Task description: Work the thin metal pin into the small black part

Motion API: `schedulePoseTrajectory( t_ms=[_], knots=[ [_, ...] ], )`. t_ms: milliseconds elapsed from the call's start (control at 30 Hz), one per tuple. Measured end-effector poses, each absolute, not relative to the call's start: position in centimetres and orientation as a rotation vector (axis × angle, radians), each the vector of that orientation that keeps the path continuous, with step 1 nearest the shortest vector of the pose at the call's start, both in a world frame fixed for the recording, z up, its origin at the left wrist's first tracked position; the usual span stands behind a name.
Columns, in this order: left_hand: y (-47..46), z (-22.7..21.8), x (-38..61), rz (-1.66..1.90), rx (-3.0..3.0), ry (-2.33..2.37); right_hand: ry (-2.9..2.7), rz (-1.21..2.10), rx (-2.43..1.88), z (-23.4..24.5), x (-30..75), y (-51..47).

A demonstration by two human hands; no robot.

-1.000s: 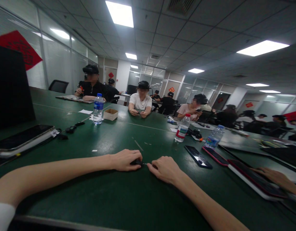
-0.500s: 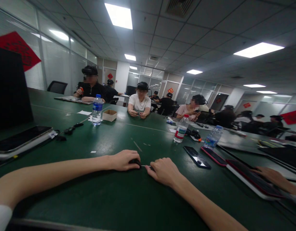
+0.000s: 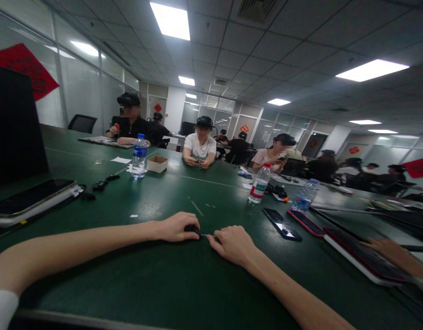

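Note:
Both my hands rest on the green table (image 3: 184, 284), close together. My left hand (image 3: 175, 227) is closed over a small black object (image 3: 192, 228) that peeks out from under the fingers. My right hand (image 3: 234, 244) is closed in a pinch on a thin metal tool (image 3: 207, 236) whose tip reaches the black object. What the black object is cannot be made out.
Two phones (image 3: 282, 223) lie to the right, beside a red-edged tablet (image 3: 363, 259) with another person's hand (image 3: 397, 256) on it. Water bottles (image 3: 260, 184) stand farther off. A tablet (image 3: 29, 199) and small black parts (image 3: 100, 184) lie at left. Several people sit across the table.
My hands have stayed nearly in place, shifting only slightly on the black object. The view wobbled a little.

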State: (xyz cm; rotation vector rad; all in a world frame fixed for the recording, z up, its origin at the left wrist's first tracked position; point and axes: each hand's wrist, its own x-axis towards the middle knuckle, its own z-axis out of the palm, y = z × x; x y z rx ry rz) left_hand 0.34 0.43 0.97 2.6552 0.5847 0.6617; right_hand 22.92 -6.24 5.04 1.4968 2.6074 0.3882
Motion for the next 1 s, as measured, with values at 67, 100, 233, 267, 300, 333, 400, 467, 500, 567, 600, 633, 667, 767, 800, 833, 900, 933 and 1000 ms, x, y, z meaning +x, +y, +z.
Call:
schedulePoseTrajectory(
  t_ms=[67,100,233,267,300,333,400,467,500,567,600,633,667,767,800,833,900,933,1000],
  knots=[
    [0.4,1.0,0.3,0.651,2.653,0.585,2.588,0.401,1.510,5.3,22.8,-6.4],
    [0.3,1.0,0.3,0.644,2.657,0.590,2.575,0.414,1.517,5.4,22.7,-6.5],
    [-0.3,0.7,0.4,0.643,2.680,0.692,2.515,0.452,1.543,5.9,22.1,-7.2],
    [-0.6,0.5,0.4,0.648,2.677,0.730,2.506,0.456,1.541,6.1,21.9,-7.4],
    [-0.9,0.4,0.4,0.657,2.669,0.773,2.502,0.458,1.537,6.2,21.7,-7.6],
    [-1.3,0.3,0.4,0.662,2.658,0.816,2.499,0.459,1.535,6.3,21.5,-7.8],
    [-2.1,0.1,0.4,0.676,2.629,0.904,2.492,0.445,1.525,6.6,21.1,-8.1],
    [-2.8,0.0,0.5,0.682,2.597,0.978,2.484,0.415,1.511,6.9,20.8,-8.4],
    [-3.0,-0.1,0.5,0.683,2.580,1.005,2.483,0.402,1.499,7.1,20.6,-8.5],
    [-3.3,-0.1,0.7,0.687,2.547,1.038,2.479,0.380,1.474,7.5,20.4,-8.6],
    [-3.4,-0.1,0.7,0.688,2.535,1.048,2.474,0.367,1.467,7.6,20.3,-8.6],
    [-3.5,-0.1,0.8,0.689,2.526,1.054,2.465,0.353,1.465,7.8,20.2,-8.6],
    [-3.5,-0.1,0.8,0.689,2.520,1.056,2.455,0.338,1.470,7.9,20.1,-8.6],
    [-3.5,0.0,0.9,0.694,2.511,1.045,2.441,0.298,1.490,8.1,20.1,-8.4],
    [-3.5,0.0,0.9,0.695,2.506,1.035,2.445,0.289,1.493,8.1,20.1,-8.3],
    [-3.5,0.1,0.9,0.695,2.500,1.027,2.452,0.283,1.493,8.2,20.2,-8.2],
    [-3.5,0.3,0.9,0.692,2.486,1.014,2.473,0.273,1.486,8.2,20.4,-8.0],
    [-3.5,0.3,0.9,0.690,2.480,1.010,2.487,0.265,1.478,8.2,20.6,-7.9],
    [-3.6,0.5,0.8,0.693,2.475,0.998,2.514,0.249,1.459,8.1,20.9,-7.6]
  ],
)
